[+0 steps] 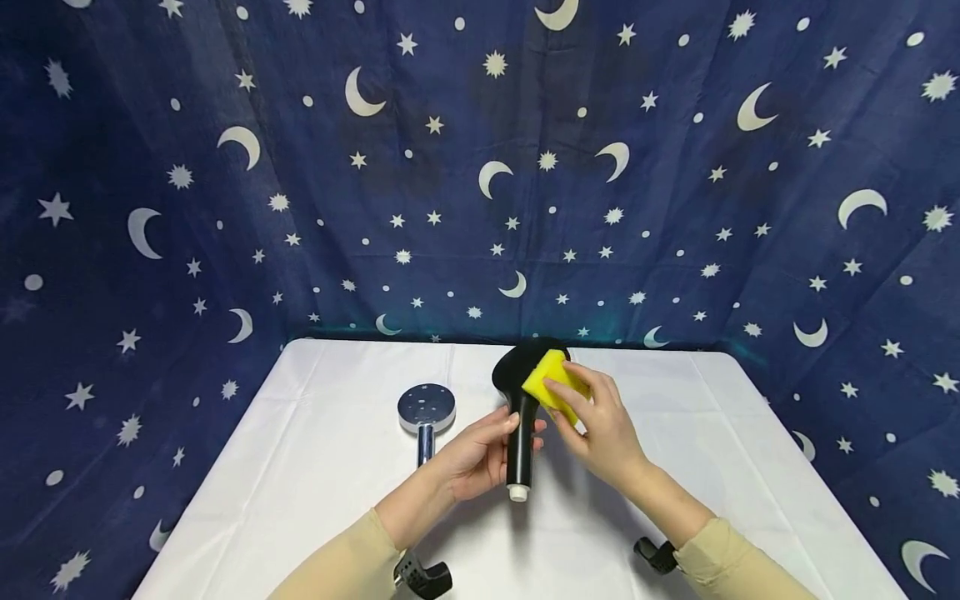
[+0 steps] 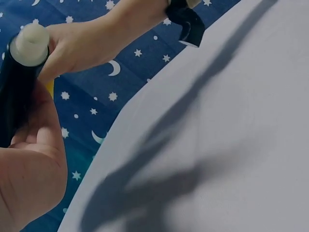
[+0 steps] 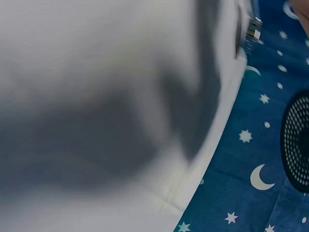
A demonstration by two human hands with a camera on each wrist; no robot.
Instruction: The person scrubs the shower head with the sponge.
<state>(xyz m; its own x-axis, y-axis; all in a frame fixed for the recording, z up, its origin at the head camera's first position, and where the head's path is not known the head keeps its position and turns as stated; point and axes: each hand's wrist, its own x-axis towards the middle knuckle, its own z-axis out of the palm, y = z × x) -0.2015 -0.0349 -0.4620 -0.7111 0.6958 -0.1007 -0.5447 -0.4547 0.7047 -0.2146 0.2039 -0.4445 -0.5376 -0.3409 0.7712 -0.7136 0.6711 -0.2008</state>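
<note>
Shower head of bright chrome [image 1: 426, 407] lies left of centre on a white-covered table [image 1: 300, 492], its handle passing behind a person's left forearm. Next to it, the left hand [image 1: 480, 462] curls its fingers round the handle of a black shower head [image 1: 521, 446], raised above the cloth. Right of that, a yellow sponge [image 1: 553, 383] rests against the black one's head, pinched between thumb and fingers of the right hand [image 1: 606, 425]. Behind hangs a starry blue curtain [image 1: 450, 183].
</note>
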